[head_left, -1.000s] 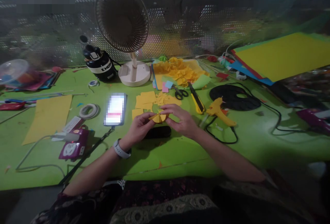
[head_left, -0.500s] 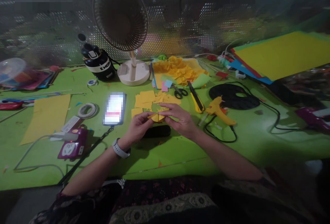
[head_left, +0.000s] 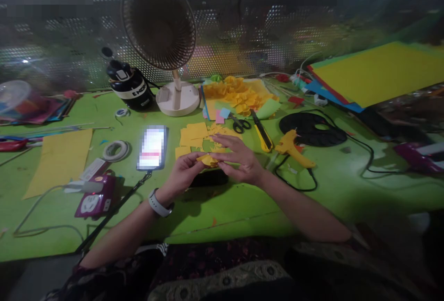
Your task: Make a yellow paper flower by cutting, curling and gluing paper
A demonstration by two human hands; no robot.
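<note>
A small folded piece of yellow paper [head_left: 208, 159] is pinched between both my hands just above the green table [head_left: 243, 208]. My left hand [head_left: 183, 174], with a white watch on the wrist, grips its left side. My right hand [head_left: 239, 160] holds the right side with thumb and forefinger while the other fingers stretch out over it. Several cut yellow paper squares [head_left: 192, 133] lie just behind the hands, and a dark flat object [head_left: 208, 178] lies under them.
A lit phone [head_left: 152, 146] lies left of the hands. Scissors [head_left: 242, 125], a yellow cutter knife [head_left: 262, 132] and a yellow glue gun [head_left: 293, 146] with its cable lie to the right. A fan [head_left: 163, 37], a black bottle [head_left: 130, 86], tape rolls and coloured paper sheets [head_left: 378, 72] stand behind.
Both hands have kept working the yellow paper piece; the right hand's fingers have stretched out further over it. The view has shifted slightly.
</note>
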